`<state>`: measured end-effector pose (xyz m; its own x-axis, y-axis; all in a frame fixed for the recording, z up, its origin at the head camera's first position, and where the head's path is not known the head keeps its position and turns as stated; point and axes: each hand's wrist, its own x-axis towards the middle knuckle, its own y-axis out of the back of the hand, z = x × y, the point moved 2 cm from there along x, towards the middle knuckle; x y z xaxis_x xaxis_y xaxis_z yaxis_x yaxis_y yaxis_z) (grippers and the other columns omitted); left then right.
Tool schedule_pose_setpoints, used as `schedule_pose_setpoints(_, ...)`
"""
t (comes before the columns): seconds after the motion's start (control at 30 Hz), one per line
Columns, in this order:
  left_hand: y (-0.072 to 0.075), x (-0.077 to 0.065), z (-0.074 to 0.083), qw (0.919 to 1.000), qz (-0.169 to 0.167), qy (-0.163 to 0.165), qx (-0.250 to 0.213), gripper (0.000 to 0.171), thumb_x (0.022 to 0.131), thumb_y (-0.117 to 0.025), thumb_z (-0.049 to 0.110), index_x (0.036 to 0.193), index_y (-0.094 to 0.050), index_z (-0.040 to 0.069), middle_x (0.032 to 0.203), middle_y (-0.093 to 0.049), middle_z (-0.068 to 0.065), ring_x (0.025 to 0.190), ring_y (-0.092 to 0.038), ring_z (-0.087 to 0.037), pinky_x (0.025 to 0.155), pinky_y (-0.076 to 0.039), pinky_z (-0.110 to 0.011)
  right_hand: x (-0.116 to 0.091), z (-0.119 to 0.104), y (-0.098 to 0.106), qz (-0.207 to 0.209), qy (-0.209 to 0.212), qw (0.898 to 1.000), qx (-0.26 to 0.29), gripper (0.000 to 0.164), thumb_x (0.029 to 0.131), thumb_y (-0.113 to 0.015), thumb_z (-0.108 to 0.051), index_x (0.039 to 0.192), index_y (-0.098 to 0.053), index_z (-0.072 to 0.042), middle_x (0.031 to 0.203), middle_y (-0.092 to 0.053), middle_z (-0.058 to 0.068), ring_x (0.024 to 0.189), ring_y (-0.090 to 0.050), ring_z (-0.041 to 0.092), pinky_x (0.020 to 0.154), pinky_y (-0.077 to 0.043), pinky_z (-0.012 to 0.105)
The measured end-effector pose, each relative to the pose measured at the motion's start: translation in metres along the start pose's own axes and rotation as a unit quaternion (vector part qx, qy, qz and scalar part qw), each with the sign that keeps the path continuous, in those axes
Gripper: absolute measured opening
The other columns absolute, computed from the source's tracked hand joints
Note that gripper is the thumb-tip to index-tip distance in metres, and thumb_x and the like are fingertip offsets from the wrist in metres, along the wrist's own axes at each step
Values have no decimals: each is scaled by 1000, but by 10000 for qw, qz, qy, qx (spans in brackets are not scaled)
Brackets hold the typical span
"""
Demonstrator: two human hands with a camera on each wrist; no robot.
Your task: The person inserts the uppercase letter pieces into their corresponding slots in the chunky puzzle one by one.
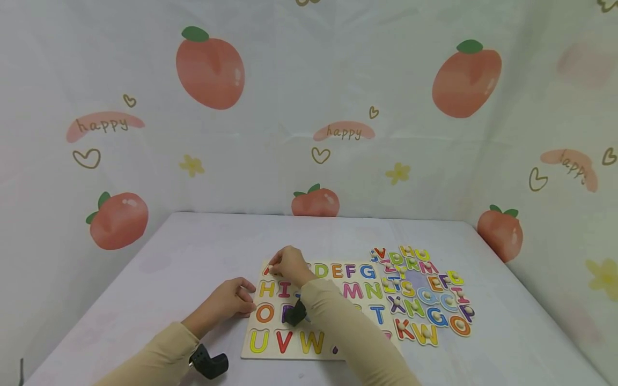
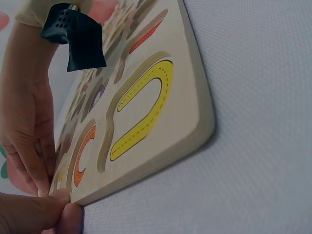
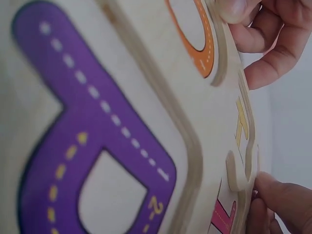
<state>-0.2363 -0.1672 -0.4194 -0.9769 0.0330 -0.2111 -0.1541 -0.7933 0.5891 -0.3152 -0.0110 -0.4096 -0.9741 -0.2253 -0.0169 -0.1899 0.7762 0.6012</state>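
A pale wooden alphabet puzzle board (image 1: pixel 270 354) with coloured letter recesses lies on the table. My left hand (image 1: pixel 232 300) holds its left edge beside the orange O (image 1: pixel 265 312); in the right wrist view the left thumb (image 3: pixel 231 9) lies at the rim, the other fingers bent alongside. At the board's far left corner, my right hand (image 1: pixel 292 265) pinches the red letter A piece (image 1: pixel 266 271) over its place, and the fingers cover most of it. Beyond the yellow H in the right wrist view, the right fingertips (image 3: pixel 268 183) meet low at the board.
Loose knobbed letter pieces lie in a cluster right of the board, among them an orange O (image 1: pixel 460 325), a yellow W (image 1: pixel 425 334) and a red K (image 1: pixel 404 329). Black wrist cameras (image 1: pixel 208 362) hang below both sleeves. A printed curtain (image 1: pixel 270 177) stands behind the table.
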Motion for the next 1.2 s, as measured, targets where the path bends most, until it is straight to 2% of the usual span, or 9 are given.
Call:
schedule_pose_setpoints(0.27,-1,1,2,10000,-20,54,35,38,76,-78,2,110,-59,-2,79,-60,-8,66,-58,-16,60,-55,-27,-1,1,7,-260,95,9996,18,10,81,-76,-5,89,-71,-4,76,-64,1,64,-55,9,57,-45,19)
schedule_pose_setpoints(0.47,-2,1,4,10000,-48,56,38,38,77,-78,3,110,-59,-2,80,-60,-8,65,-58,-15,60,-54,-27,-3,0,24,-328,61,9994,134,20,82,-76,-10,100,-71,-6,86,-65,2,76,-57,12,70,-49,25)
schedule_pose_setpoints(0.67,-2,0,5,9999,-84,-24,70,38,77,-77,3,110,-59,-2,80,-60,-7,64,-58,-14,60,-52,-26,-12,3,53,-311,253,9984,399,27,85,-74,-14,110,-69,-4,96,-66,5,87,-59,16,81,-51,32)
schedule_pose_setpoints(0.87,-1,0,4,10000,-28,35,86,39,77,-77,3,111,-58,-2,80,-59,-8,65,-57,-15,60,-52,-26,-24,13,87,-259,408,9964,693,28,87,-71,-15,113,-67,-4,103,-66,7,92,-65,17,86,-53,35)
schedule_pose_setpoints(1.03,-1,0,1,9999,-29,67,77,40,77,-78,4,112,-58,-2,82,-59,-8,65,-58,-15,61,-52,-26,-35,27,115,9,352,9965,763,23,88,-71,-14,111,-68,-9,104,-67,6,93,-66,17,88,-54,36)
schedule_pose_setpoints(1.2,-1,1,-1,9999,-27,112,76,41,77,-78,4,112,-58,-2,82,-59,-8,66,-58,-15,61,-53,-26,-48,49,146,227,437,9966,657,26,88,-70,-15,113,-67,-7,106,-66,10,96,-67,21,88,-54,38)
